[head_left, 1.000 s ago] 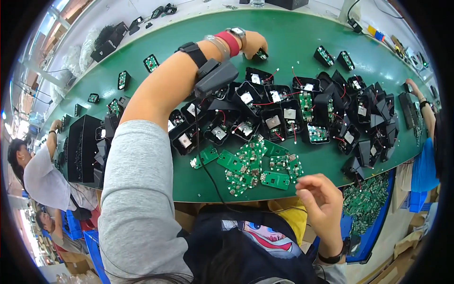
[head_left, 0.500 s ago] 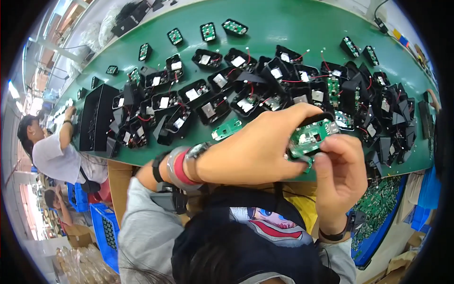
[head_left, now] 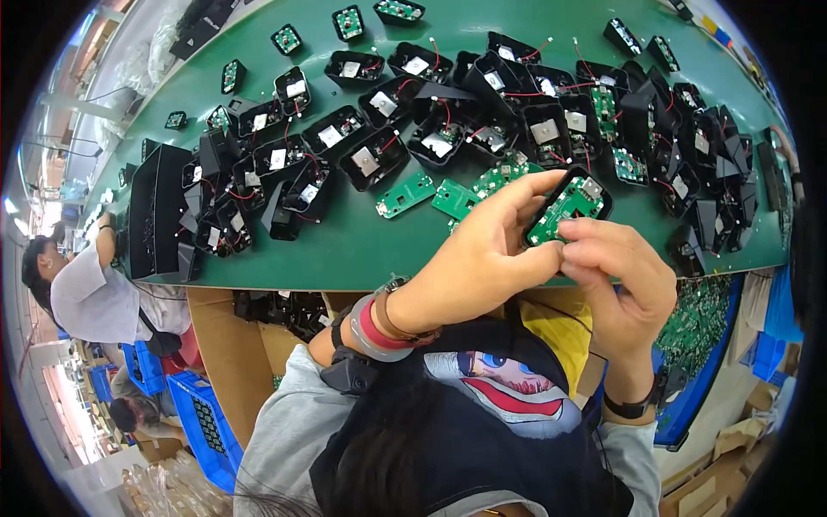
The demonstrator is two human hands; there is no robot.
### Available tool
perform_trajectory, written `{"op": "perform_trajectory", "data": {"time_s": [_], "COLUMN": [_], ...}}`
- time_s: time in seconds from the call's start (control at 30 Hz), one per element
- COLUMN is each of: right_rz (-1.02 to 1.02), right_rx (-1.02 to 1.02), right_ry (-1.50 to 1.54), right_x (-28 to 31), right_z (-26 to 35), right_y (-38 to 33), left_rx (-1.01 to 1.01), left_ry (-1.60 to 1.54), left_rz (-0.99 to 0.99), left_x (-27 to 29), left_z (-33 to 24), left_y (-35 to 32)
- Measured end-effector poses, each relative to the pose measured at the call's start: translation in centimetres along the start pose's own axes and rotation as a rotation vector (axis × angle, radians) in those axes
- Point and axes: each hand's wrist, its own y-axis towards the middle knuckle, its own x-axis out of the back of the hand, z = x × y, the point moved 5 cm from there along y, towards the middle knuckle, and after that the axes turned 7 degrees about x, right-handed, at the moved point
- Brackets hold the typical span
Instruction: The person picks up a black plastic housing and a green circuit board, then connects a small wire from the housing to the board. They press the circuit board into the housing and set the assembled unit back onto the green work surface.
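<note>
My left hand [head_left: 491,263] is closed round a small black plastic housing [head_left: 608,205] just above the table's near edge. A green circuit board [head_left: 575,205] with a metal connector at its far end lies in the housing's opening, face up. The fingers of my right hand [head_left: 627,284] are bent and pinched together at the board's near end; what lies between the fingertips is partly hidden. Beyond my left hand, several loose green boards [head_left: 405,195] rest on the table.
Many open black housings [head_left: 372,159] with red wires crowd the green table [head_left: 284,246]. A black bin [head_left: 159,215] stands at the left. Below the right edge is a blue crate [head_left: 680,418] of green boards. A person [head_left: 99,289] sits far left.
The view has shifted, and my left wrist has come nearer to me. The housing and board are tilted more upright, and loose boards beyond my left hand now show. Both hands remain on the work.
</note>
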Motion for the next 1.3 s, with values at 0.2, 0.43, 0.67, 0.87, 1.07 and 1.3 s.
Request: {"op": "perform_trajectory", "data": {"time_s": [0.2,0.43,0.67,0.87,1.07,1.3], "right_rz": [-0.274,-0.176,-0.136,-0.221,-0.198,-0.003], "right_rx": [-0.340,-0.201,-0.220,-0.350,-0.245,0.031], "right_ry": [0.190,-0.139,-0.117,0.148,-0.025,-0.518], "right_x": [0.3,0.6,0.6,0.6,0.4,-0.1], "right_z": [-0.5,0.4,0.2,0.3,0.4,0.8], "right_y": [-1.4,-1.2,-1.5,-1.6,-1.5,-1.4], "left_rx": [-0.040,-0.018,-0.109,-0.187,-0.355,-0.405], "left_ry": [0.076,0.205,0.208,0.286,0.551,0.860], "left_rz": [-0.058,-0.089,-0.121,-0.143,-0.194,-0.136], "left_x": [-0.7,-1.0,-1.1,-1.3,-1.6,-2.1], "left_z": [0.3,0.4,1.0,0.5,-0.5,-1.0], "left_y": [-0.4,-0.9,-0.9,-1.0,-1.3,-1.2]}}
